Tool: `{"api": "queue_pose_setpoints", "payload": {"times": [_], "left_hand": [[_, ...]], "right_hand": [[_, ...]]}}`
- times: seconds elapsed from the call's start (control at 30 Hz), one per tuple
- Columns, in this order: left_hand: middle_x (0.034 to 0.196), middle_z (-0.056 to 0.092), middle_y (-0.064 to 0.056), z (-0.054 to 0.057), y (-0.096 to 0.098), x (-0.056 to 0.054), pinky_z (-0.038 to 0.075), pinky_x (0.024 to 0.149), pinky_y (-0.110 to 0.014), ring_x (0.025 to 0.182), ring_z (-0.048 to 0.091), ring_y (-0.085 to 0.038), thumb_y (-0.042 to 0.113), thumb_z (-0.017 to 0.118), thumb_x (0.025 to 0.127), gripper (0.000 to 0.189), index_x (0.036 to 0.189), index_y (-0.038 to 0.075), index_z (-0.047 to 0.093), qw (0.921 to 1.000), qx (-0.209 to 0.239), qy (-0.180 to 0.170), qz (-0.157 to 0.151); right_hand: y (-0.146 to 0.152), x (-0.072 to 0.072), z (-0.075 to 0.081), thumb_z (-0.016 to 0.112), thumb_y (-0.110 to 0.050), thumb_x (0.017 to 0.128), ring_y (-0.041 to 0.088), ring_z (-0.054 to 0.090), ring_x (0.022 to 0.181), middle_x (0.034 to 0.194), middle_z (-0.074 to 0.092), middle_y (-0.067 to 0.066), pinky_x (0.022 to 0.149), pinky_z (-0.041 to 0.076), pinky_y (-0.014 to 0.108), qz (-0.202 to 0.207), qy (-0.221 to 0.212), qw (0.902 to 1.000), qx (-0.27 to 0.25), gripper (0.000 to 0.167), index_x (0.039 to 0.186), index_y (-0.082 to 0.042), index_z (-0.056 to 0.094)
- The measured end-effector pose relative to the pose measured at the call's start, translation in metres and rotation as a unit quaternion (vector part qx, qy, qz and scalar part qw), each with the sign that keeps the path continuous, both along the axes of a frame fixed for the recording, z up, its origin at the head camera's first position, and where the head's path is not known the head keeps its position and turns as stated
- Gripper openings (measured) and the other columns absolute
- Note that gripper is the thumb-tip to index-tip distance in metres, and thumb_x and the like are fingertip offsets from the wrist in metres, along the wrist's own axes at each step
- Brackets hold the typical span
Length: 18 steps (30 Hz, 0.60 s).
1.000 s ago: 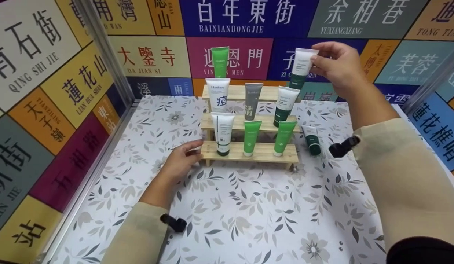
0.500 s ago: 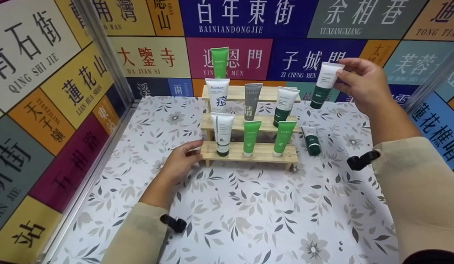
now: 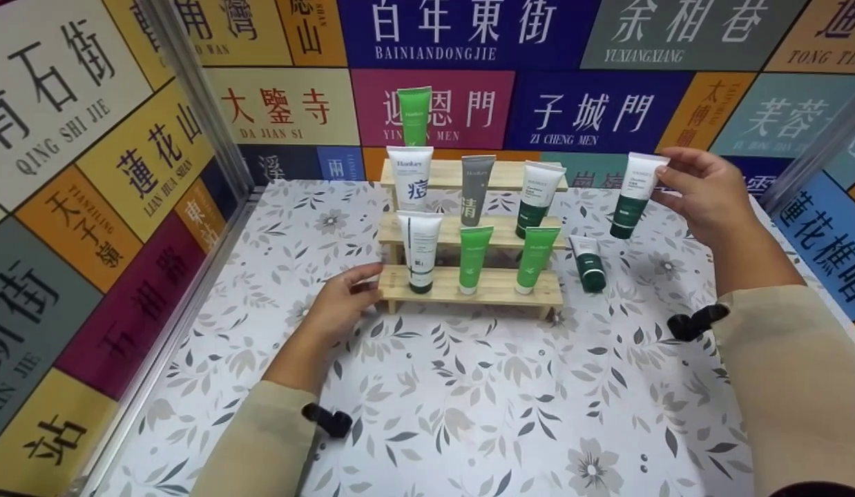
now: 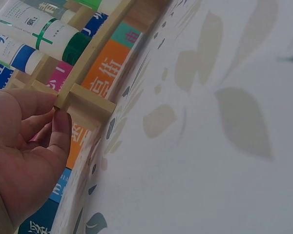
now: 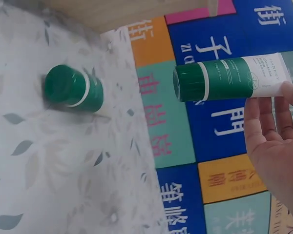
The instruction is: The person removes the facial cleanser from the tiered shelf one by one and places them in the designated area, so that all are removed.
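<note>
My right hand [image 3: 707,197] pinches the top end of a white and dark green squeeze tube [image 3: 635,197], holding it in the air right of the wooden stand. The right wrist view shows the thumb and fingers at the white end of that tube [image 5: 229,78], its green cap pointing away from the hand. With thumb and fingertips, my left hand [image 3: 341,304] pinches the left front corner of the three-step wooden display stand [image 3: 441,297]; the left wrist view has these fingers [image 4: 62,131] at the end of the bottom step. A similar, smaller tube [image 3: 589,264] lies on the table beside the stand.
On the bottom step stand a white tube [image 3: 420,252] and two green tubes. The middle step bears a white tube [image 3: 410,176], a grey tube [image 3: 477,190] and a white-green tube [image 3: 538,200]. A green tube [image 3: 415,116] tops the stand. Sign-covered walls [image 3: 434,34] enclose the flower-patterned table [image 3: 469,400].
My right hand has carried the white and green tube off the right end of the top step, moving right and down. The left hand stays at the stand's corner.
</note>
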<state>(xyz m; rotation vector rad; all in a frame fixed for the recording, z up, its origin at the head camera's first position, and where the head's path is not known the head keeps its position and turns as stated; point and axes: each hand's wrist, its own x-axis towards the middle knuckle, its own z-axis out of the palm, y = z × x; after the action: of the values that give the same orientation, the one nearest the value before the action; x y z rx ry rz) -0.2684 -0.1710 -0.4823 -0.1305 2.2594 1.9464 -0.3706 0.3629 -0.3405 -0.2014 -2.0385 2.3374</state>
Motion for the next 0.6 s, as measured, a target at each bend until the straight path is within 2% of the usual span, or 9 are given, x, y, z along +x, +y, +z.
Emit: {"api": "queue_pose_setpoints", "payload": {"times": [0.37, 0.6], "left_hand": [[0.141, 0.067, -0.014, 0.001, 0.000, 0.000, 0.057, 0.097, -0.033, 0.126, 0.063, -0.023, 0.004, 0.069, 0.099, 0.051, 0.149, 0.014, 0.064, 1.0000, -0.003, -0.001, 0.001], [0.145, 0.065, -0.012, 0.002, 0.000, 0.001, 0.056, 0.102, -0.038, 0.131, 0.062, -0.025, 0.005, 0.069, 0.099, 0.051, 0.149, 0.016, 0.063, 1.0000, -0.005, -0.007, -0.003]], "right_hand": [[0.020, -0.003, -0.036, 0.077, -0.019, 0.099, 0.015, 0.064, 0.119, 0.135, 0.062, -0.006, 0.083, 0.064, 0.024, 0.017, -0.053, 0.9980, 0.029, 0.049, 0.145, -0.023, 0.062], [0.032, -0.006, -0.057, 0.077, -0.019, 0.099, 0.010, 0.070, 0.105, 0.125, 0.066, -0.009, 0.083, 0.063, 0.023, 0.029, -0.075, 0.9956, 0.048, 0.045, 0.142, -0.025, 0.065]]}}
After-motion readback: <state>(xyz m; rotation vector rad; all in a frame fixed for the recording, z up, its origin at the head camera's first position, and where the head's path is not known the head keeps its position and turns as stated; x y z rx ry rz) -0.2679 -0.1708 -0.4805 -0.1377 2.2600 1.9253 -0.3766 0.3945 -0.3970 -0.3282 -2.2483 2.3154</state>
